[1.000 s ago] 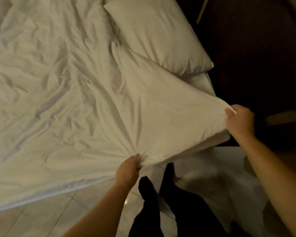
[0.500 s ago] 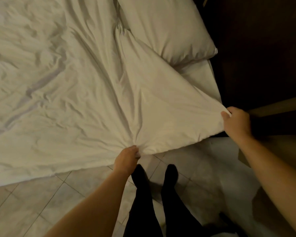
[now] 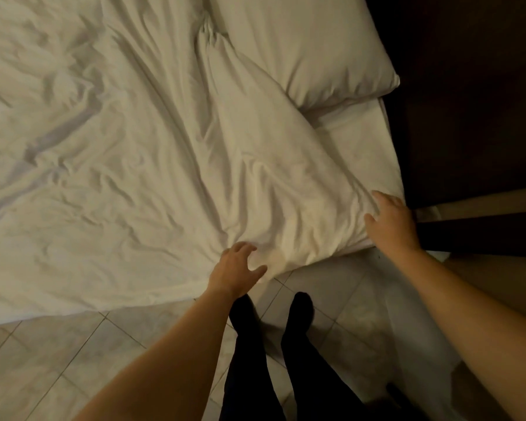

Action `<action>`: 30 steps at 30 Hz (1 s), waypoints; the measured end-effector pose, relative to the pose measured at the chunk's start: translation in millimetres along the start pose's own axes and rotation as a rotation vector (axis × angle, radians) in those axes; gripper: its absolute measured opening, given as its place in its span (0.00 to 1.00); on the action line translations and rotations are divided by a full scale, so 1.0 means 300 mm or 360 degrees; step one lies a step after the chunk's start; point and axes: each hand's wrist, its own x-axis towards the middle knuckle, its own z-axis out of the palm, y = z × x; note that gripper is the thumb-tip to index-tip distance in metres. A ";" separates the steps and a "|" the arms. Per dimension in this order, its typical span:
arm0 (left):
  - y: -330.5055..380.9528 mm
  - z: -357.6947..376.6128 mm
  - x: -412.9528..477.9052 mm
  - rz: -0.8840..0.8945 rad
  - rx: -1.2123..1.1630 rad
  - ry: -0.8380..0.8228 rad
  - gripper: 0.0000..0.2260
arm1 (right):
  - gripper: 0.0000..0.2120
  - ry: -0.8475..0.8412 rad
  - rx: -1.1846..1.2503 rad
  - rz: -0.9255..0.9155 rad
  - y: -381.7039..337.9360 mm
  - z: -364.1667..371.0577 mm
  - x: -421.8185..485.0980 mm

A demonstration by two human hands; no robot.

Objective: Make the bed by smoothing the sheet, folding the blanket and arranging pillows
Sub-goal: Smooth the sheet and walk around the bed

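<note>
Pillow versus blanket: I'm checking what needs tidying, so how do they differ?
The pillow is plump and nearly smooth; the blanket lies flat, heavily creased. The pillow sits at the far right corner; the blanket spreads to the bed's near edge. Both are white.

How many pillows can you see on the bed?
1: the pillow lies at the top right corner of the bed. More may hide under the blanket or out of view.

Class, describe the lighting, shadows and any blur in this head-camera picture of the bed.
Head view: dim, warm light tints the white blanket yellowish; its creases cast soft shadows; the area right of the pillow is almost black; the left hand and right hand look slightly soft-edged.
</note>
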 end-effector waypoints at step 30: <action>-0.211 -0.755 -0.469 -0.0450 -0.0153 0.0663 0.28 | 0.30 -0.0514 -0.0018 -0.0489 -0.769 -0.231 -0.184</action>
